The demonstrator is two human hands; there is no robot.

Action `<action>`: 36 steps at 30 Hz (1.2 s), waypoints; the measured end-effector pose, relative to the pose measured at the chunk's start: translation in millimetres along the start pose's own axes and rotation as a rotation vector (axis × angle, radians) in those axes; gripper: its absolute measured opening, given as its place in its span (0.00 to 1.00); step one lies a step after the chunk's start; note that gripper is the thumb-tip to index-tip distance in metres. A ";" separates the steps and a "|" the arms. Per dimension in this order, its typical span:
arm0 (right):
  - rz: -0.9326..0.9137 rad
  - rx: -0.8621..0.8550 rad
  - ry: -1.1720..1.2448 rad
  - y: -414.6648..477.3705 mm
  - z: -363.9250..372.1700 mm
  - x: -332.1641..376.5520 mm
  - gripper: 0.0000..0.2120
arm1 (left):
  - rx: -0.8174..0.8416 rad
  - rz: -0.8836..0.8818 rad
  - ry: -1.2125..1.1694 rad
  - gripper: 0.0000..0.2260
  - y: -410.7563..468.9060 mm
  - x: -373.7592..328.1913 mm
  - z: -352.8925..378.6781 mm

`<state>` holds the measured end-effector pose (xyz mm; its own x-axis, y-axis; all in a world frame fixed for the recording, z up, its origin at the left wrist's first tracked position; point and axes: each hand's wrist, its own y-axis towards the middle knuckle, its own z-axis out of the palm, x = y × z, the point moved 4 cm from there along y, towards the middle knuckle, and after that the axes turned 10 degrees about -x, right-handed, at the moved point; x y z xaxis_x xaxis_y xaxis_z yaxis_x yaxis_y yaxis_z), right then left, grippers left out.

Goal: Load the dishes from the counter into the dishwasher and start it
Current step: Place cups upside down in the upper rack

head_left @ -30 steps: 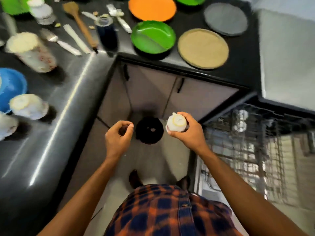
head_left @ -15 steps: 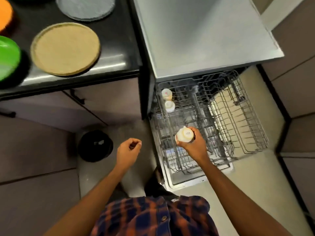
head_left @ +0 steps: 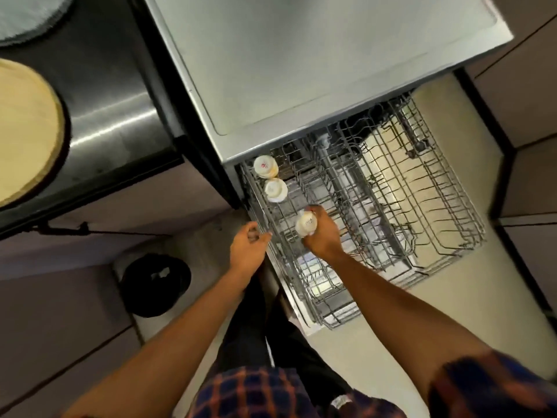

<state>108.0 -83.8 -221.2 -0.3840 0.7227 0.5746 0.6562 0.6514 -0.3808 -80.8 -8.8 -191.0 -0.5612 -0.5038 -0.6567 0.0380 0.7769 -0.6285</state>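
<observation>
Head | right grip [head_left: 322,236] clamped on cup [head_left: 306,226] over rack [head_left: 446,224] | left grip [head_left: 247,248] loosely curled, empty

Tan plate [head_left: 27,131] half beyond left edge

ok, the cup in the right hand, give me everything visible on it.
The cup is small, cream-white, ceramic by its look, with a dark printed mark on the end facing the camera, apparently its base, so it looks upside down. The right hand grips its side. It sits over the left part of the pulled-out wire rack, in line with two similar cups already there. Whether it touches the wires cannot be told.
</observation>
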 end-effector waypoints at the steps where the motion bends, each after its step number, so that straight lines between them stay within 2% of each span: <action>1: -0.010 -0.011 -0.016 7.3 5.6 1.9 0.31 | 0.005 -0.023 -0.009 0.21 8.8 -4.0 5.8; 4: -0.011 -0.035 -0.001 23.6 21.3 3.7 0.31 | 0.030 -0.087 -0.066 0.24 29.9 -11.5 20.6; 9: -0.027 -0.055 0.013 37.6 45.3 7.0 0.32 | 0.018 -0.119 -0.082 0.16 54.2 -11.5 33.2; 14: -0.047 -0.038 -0.017 44.7 65.7 4.8 0.37 | 0.122 -0.173 -0.177 0.17 59.2 -12.3 32.4; 22: -0.078 -0.059 -0.076 44.3 73.6 5.5 0.37 | 0.179 -0.175 -0.175 0.20 61.0 -11.0 27.0; 27: -0.100 0.008 -0.003 46.5 67.2 4.2 0.36 | 0.164 -0.162 -0.142 0.20 61.8 -10.7 23.9; 31: -0.045 0.038 0.064 44.5 57.2 2.8 0.39 | 0.157 -0.126 -0.108 0.20 60.4 -11.2 21.9; 33: -0.043 0.006 0.067 40.9 48.6 3.2 0.35 | 0.152 -0.109 -0.102 0.18 57.3 -12.0 21.0; 36: -0.033 -0.063 0.119 32.7 36.6 1.5 0.24 | 0.124 -0.096 -0.099 0.10 50.4 -10.3 16.9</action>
<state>105.1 -52.9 -259.3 -0.3286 0.6662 0.6695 0.6856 0.6558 -0.3161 -59.2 29.2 -223.0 -0.4833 -0.6129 -0.6252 0.0936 0.6738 -0.7329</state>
